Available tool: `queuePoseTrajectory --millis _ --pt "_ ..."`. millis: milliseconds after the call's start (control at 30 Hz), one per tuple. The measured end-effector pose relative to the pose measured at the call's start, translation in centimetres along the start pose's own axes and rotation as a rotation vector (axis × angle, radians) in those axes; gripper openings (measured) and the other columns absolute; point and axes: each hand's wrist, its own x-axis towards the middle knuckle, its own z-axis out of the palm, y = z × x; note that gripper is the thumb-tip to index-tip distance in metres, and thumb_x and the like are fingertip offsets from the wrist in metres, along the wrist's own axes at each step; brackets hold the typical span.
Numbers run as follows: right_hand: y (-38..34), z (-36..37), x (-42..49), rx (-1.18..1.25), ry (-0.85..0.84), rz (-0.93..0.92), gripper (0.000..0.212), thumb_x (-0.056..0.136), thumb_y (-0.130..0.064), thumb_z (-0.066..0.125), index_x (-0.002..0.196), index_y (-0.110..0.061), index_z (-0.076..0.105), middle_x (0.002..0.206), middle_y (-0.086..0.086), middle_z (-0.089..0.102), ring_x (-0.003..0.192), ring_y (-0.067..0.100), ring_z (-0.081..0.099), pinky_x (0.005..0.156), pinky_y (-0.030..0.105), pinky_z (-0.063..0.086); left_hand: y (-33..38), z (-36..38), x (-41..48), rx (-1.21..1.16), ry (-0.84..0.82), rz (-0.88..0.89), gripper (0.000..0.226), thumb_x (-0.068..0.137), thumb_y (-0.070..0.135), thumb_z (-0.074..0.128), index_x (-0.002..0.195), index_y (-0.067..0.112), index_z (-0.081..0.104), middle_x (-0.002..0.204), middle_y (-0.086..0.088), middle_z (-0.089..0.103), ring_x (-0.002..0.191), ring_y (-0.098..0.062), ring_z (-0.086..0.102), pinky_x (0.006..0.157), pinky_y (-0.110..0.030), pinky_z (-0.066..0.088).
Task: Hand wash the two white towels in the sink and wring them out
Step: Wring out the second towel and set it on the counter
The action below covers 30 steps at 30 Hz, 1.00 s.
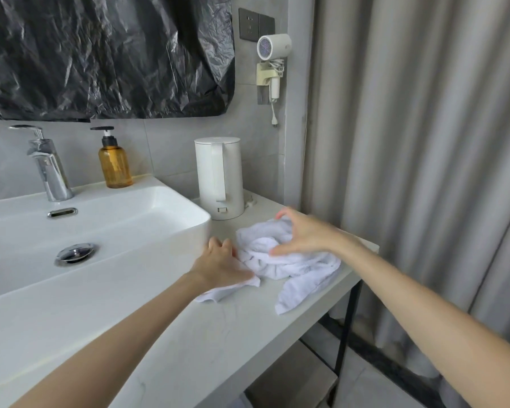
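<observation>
**A:** Towel position?

**B:** The crumpled white terry towels lie in one heap on the pale stone counter, just right of the white rectangular ceramic sink, not in it. I can't separate one towel from the other. One tail trails toward the counter's front edge.

**A:** Hands?

**B:** The right hand arches over the heap's top, thumb and forefinger curled and wide apart, cloth bunched between them. The left hand rests on the heap's left corner, beside the sink wall. Its fingers are bent and close together; whether they pinch cloth, cannot tell.

**A:** Surroundings?

**B:** A white plastic electric kettle stands behind the heap, apart from it. An amber pump bottle and a chrome tap stand on the sink's back ledge.
</observation>
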Motion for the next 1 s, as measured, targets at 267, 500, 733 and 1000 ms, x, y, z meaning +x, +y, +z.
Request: queuePoseTrajectory --millis 267,500,733,1000 --pt "1.4 0.6 1.6 -0.2 0.407 0.081 0.02 0.092 -0.026 0.047 0.088 -0.022 0.066 0.099 0.01 0.068 0.094 0.033 0.063 0.07 0.032 0.042 -0.5 -4.5 0.4 0.107 -0.091 0.096 0.045 0.077 0.021 0.07 0.119 0.016 0.055 0.104 0.005 0.058 0.09 -0.016 0.053 0.07 -0.022 0.042" --pt "-1.4 -9.4 3.5 0.708 0.796 0.001 0.032 0.091 -0.012 0.047 0.062 -0.022 0.051 0.058 -0.01 0.04 0.059 0.007 0.038 0.056 0.024 0.031 1.5 -8.3 0.5 0.077 -0.119 0.153 0.061 0.073 0.017 0.072 0.117 0.023 0.031 0.097 0.004 0.057 0.087 -0.021 0.06 0.08 -0.036 0.053" --pt "-2.5 -10.3 3.9 0.576 0.683 -0.047 0.027 0.094 -0.014 0.043 0.096 -0.003 0.067 0.081 0.003 0.059 0.075 0.013 0.051 0.059 0.016 0.037 3.8 -7.7 0.9 0.034 -0.355 0.141 0.05 0.078 0.022 0.075 0.114 0.028 0.041 0.102 0.005 0.051 0.082 -0.01 0.056 0.054 -0.017 0.046" --pt "0.4 -7.1 4.2 0.519 0.327 0.095 0.019 0.087 -0.013 0.054 0.104 -0.021 0.06 0.087 0.0 0.058 0.089 0.02 0.058 0.074 0.027 0.045 1.8 -6.0 2.8 -0.076 0.122 0.097 0.042 0.095 0.038 0.055 0.06 0.018 0.045 0.067 0.003 0.051 0.075 -0.021 0.05 0.064 -0.027 0.037"
